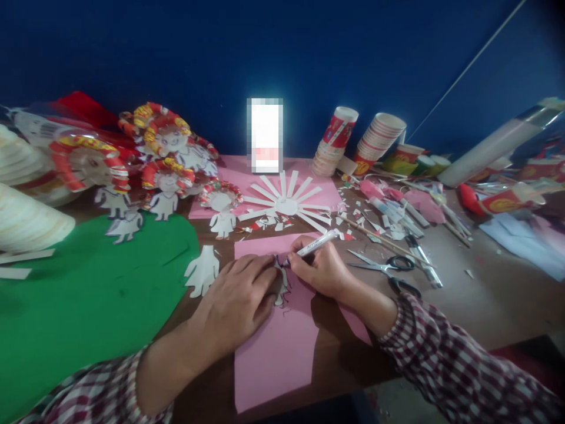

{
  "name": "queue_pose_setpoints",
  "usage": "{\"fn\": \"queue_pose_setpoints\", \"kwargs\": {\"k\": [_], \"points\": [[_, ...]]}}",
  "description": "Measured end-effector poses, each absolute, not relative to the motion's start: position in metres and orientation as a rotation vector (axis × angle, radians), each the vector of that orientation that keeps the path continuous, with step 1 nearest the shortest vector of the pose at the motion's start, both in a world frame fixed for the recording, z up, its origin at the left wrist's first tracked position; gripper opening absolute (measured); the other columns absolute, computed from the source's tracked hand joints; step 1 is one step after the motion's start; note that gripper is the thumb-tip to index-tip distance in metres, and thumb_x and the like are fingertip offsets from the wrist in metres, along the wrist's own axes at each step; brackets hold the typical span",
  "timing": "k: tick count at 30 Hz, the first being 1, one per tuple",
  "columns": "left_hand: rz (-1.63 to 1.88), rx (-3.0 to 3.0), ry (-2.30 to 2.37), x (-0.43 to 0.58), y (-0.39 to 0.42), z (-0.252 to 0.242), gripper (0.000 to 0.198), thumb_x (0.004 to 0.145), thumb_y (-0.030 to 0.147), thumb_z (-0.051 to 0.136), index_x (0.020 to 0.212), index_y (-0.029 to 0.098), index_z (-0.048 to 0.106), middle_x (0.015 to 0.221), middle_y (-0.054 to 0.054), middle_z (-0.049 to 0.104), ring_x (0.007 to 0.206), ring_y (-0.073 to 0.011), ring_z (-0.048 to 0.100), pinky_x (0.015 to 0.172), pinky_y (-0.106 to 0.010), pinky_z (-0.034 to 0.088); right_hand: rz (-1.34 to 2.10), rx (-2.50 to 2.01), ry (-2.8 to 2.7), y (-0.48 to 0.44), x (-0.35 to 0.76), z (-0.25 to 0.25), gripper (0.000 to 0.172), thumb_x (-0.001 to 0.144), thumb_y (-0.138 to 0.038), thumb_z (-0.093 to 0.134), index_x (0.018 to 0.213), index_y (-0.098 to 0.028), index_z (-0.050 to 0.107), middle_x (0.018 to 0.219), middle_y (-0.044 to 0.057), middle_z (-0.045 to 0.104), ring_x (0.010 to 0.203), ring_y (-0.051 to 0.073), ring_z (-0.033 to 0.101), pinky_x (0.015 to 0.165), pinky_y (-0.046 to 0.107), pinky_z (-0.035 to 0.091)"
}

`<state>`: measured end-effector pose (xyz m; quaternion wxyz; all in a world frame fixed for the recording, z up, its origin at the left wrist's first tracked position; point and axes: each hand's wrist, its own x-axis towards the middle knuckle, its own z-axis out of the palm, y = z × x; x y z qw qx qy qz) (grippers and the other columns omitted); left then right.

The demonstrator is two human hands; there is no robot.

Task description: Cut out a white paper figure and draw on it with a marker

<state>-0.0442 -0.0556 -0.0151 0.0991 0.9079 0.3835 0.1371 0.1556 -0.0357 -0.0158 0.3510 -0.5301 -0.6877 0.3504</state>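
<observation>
My right hand (320,268) is closed around a white marker pen (318,242), its tip down at the edge of a small white paper doll cutout (280,288). The cutout lies on a pink sheet of paper (273,365), with dark pen lines beside its edge. My left hand (242,294) lies flat with fingers stretched over the cutout's left side, hiding part of it. Left of that hand, another white paper doll cutout (203,271) rests on the brown table. A doll with a ring-shaped paper-cup head (222,206) lies just beyond the pink sheet.
Scissors (384,266) and a black-and-clear marker (424,259) lie to the right, near paper scraps and a wooden stick (382,238). Behind are a white strip fan (286,205), stacked paper cups (380,141) and a blurred bright screen (265,135). Green sheet (88,306) covers the left.
</observation>
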Motion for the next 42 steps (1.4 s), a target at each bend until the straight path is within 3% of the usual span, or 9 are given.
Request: {"fn": "queue_pose_setpoints", "kwargs": {"k": [42], "points": [[0.453, 2.699, 1.131, -0.0448, -0.0552, -0.0172, 0.033, 0.084, 0.022, 0.053, 0.116, 0.016, 0.059, 0.126, -0.014, 0.059, 0.114, -0.0305, 0.053, 0.093, -0.051, 0.047, 0.941, -1.393, -1.752, -0.0354, 0.1560, -0.0135, 0.010, 0.073, -0.019, 0.055, 0.063, -0.018, 0.050, 0.054, -0.003, 0.050, 0.051, 0.010, 0.044, 0.048, 0.021, 0.034]]}}
